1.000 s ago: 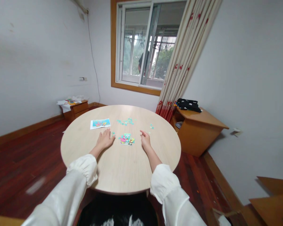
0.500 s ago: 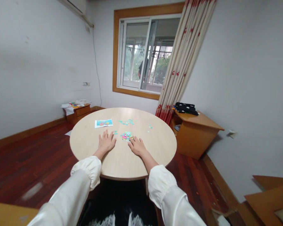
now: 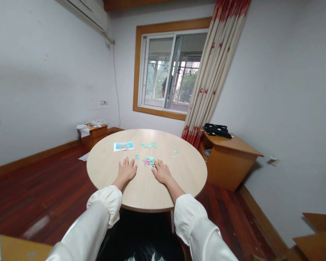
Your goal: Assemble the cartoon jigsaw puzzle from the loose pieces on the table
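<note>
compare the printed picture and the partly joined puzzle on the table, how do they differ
The printed picture is one rectangular sheet; the puzzle is made of small pieces with an uneven outline. The printed picture lies farther off and to the left, the puzzle nearer the person. The printed picture is uncovered, while the right hand hides part of the puzzle. Both lie flat on the round table and show pink and blue-green colours.

At the round, pale wood-look table (image 3: 149, 197), the person's bare left hand (image 3: 127, 170) is resting palm down, fingers spread. The bare right hand (image 3: 162, 172) is keeping its fingertips at the right edge of a partly assembled, multicoloured jigsaw (image 3: 149, 161). Small loose turquoise pieces (image 3: 149, 145) are lying beyond, beside a blue printed picture sheet (image 3: 124, 146).
</note>
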{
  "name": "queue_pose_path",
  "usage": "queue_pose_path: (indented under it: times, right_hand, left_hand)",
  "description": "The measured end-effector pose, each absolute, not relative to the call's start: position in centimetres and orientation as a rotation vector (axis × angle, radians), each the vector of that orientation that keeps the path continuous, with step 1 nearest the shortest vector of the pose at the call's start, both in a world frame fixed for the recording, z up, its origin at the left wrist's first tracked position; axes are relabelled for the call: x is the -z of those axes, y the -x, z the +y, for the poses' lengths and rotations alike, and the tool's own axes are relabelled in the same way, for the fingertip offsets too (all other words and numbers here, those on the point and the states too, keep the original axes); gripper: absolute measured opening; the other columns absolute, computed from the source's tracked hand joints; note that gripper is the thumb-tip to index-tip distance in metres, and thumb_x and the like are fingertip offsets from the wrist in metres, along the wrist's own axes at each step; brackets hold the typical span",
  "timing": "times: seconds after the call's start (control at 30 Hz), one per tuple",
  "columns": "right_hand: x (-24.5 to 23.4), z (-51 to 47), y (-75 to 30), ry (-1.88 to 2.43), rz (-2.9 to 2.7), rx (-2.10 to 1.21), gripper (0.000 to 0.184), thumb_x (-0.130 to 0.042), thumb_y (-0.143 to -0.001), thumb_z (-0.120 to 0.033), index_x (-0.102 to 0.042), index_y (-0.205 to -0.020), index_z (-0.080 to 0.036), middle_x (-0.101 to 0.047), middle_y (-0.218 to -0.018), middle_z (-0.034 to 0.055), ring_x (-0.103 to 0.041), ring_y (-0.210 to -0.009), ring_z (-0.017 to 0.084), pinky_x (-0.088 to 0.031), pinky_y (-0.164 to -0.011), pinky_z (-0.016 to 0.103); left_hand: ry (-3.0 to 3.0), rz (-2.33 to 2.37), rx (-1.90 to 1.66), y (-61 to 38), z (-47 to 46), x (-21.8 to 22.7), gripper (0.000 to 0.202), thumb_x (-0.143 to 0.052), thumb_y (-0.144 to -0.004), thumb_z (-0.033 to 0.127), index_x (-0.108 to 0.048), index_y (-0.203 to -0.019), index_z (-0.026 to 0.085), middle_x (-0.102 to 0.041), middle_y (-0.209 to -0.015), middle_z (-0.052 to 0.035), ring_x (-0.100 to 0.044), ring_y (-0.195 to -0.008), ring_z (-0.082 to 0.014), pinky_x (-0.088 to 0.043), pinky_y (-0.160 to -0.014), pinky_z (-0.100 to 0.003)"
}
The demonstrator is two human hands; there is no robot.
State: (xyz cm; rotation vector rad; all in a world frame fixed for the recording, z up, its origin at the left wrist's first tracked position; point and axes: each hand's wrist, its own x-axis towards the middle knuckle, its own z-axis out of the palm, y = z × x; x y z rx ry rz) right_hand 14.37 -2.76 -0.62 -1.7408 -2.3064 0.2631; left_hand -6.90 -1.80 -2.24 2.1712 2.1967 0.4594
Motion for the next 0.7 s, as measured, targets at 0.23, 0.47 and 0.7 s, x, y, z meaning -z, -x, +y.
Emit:
queue_pose_path:
  times: [0.23, 0.47, 0.7]
  right_hand:
    - [1.0, -2.2, -14.7, 1.742, -2.235, -0.345, 0.067, -0.032, -0.093, -0.043, -0.016, -0.150, -0.013, -0.013, -0.157, 0.0121, -0.009, -0.146, 0.024, -0.009, -0.115, 0.044]
    - [1.0, -1.2, -15.1, 1.676, -2.105, -0.419, 0.071, -0.034, -0.092, -0.044, -0.014, -0.150, -0.008, -0.013, -0.157, 0.0136, -0.010, -0.145, 0.024, -0.012, -0.116, 0.043]
    - [2.2, 1.6, -15.7, 1.510, -1.886, -0.510, 0.074, -0.041, -0.088, -0.041, -0.019, -0.148, -0.004, -0.021, -0.155, 0.0167, -0.019, -0.144, 0.023, -0.017, -0.117, 0.038]
  left_hand:
    - [-2.195, 2.192, -0.554, 7.3, 0.1, 1.7, 0.044, -0.029, -0.093, 0.026, -0.047, -0.129, 0.007, -0.048, -0.136, -0.0225, -0.045, -0.127, -0.0288, -0.031, -0.105, -0.045]
    - [-2.268, 2.141, -0.584, 7.2, 2.8, 1.6, 0.044, -0.030, -0.093, 0.029, -0.049, -0.127, 0.009, -0.056, -0.129, -0.0192, -0.051, -0.119, -0.0305, -0.036, -0.099, -0.043]
    - [-2.361, 2.024, -0.574, 7.0, 4.8, 2.3, 0.043, -0.030, -0.093, 0.029, -0.055, -0.124, 0.013, -0.054, -0.132, -0.0166, -0.047, -0.121, -0.0349, -0.033, -0.099, -0.051]
